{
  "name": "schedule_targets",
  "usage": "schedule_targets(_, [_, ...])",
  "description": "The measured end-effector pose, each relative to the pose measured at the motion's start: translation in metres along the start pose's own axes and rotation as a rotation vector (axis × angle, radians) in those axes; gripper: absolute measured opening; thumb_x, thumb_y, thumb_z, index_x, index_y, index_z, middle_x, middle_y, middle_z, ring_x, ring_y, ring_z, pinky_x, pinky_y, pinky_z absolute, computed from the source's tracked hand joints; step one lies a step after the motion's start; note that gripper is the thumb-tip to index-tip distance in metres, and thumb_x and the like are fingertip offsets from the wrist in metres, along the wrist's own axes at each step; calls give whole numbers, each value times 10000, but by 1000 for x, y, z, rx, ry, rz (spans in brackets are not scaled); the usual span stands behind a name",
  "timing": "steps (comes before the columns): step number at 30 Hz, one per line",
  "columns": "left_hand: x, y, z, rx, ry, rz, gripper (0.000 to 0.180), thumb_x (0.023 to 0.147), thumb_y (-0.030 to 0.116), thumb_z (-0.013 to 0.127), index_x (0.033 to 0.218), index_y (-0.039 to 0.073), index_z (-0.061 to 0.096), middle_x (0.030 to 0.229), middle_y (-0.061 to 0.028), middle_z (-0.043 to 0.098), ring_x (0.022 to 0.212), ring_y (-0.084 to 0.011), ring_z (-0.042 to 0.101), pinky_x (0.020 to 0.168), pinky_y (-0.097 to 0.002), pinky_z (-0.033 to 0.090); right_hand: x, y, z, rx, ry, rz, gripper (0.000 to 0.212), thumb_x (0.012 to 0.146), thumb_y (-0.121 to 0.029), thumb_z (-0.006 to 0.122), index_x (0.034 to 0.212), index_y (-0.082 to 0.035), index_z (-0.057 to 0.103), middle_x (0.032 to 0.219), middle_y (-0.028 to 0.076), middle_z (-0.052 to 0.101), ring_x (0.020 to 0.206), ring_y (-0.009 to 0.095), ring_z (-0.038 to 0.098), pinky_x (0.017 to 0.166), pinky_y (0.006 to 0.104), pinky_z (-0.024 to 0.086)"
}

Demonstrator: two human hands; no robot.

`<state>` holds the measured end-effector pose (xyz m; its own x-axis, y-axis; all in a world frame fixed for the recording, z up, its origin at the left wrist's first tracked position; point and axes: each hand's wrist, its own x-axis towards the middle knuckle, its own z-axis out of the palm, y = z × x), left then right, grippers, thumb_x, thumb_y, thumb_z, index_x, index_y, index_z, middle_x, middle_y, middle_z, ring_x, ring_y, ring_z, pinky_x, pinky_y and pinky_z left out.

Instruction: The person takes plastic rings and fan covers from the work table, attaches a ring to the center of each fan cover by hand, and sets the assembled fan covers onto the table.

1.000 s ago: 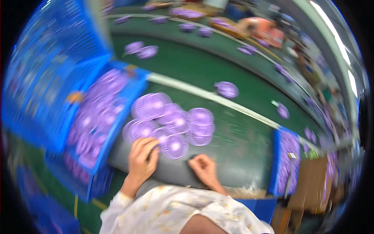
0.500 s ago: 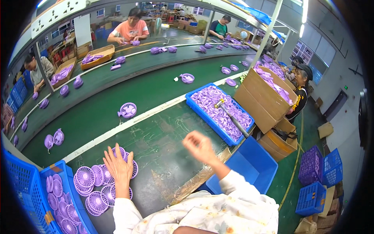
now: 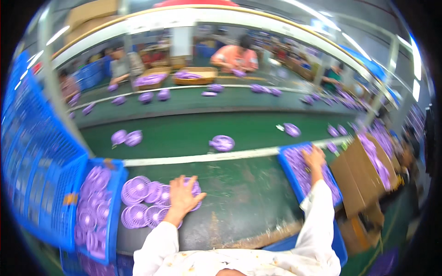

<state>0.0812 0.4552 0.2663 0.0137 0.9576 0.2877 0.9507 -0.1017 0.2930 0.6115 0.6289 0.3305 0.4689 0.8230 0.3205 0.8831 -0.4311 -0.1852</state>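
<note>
My left hand (image 3: 183, 197) lies with spread fingers on several round purple fan grilles (image 3: 136, 188), which are laid in overlapping stacks on the dark green worktable (image 3: 230, 198). At the right, my right hand (image 3: 315, 158) is down at the far part of a blue tray (image 3: 288, 171) full of small purple ring-shaped parts (image 3: 301, 177). Its fingertips are blurred and partly hidden among the parts, so what they hold, if anything, cannot be made out. The hammer seen earlier in this tray does not show clearly now.
A blue crate (image 3: 113, 221) of purple grilles stands left, beside a taller blue basket (image 3: 43, 161). Ahead, a green conveyor (image 3: 184, 133) carries purple fan pieces (image 3: 223, 143). A cardboard box (image 3: 357, 179) of purple parts stands right. People sit across the line.
My view has turned left. My right hand has gone from above the open table to the tray of purple rings. The left hand stays on the grilles.
</note>
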Motion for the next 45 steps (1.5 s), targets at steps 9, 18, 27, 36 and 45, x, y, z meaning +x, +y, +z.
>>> schedule_targets(9, [-33,-27,-14,-93,80,141,589,796,382,659,1342,174,578,1373,-231,487,1267,-399,450,1103,-516,345,-7,-14,3,-76,-108,34,503,871,-503,613,1304,-270,505,1341,181,504,1268,424,470,935,666,432])
schedule_targets(18, [-45,-33,-22,-171,101,183,579,745,257,666,1308,136,602,1339,-197,523,1249,-372,478,1047,-477,413,10,-8,-6,-140,-263,-105,538,847,-520,582,1278,-198,581,1303,212,576,1235,448,520,1002,560,452])
schedule_targets(27, [-42,-31,-21,-138,99,204,589,748,271,692,1309,125,590,1325,-197,530,1232,-362,492,1051,-465,413,43,27,26,31,-259,-231,616,822,-512,587,1287,-109,570,1235,283,586,1148,449,572,998,501,452])
schedule_targets(36, [-37,-32,-19,-152,113,180,574,748,246,687,1301,125,591,1335,-190,527,1244,-361,485,1056,-467,408,26,14,25,138,54,-252,447,907,-451,536,1170,-93,586,1044,287,614,968,479,616,822,557,485])
schedule_targets(45, [-42,-28,-22,-158,88,178,558,771,252,677,1305,122,584,1350,-192,508,1257,-372,469,1054,-478,413,3,4,5,133,325,-224,437,959,-434,544,1241,-100,557,1037,242,609,977,430,591,837,516,466])
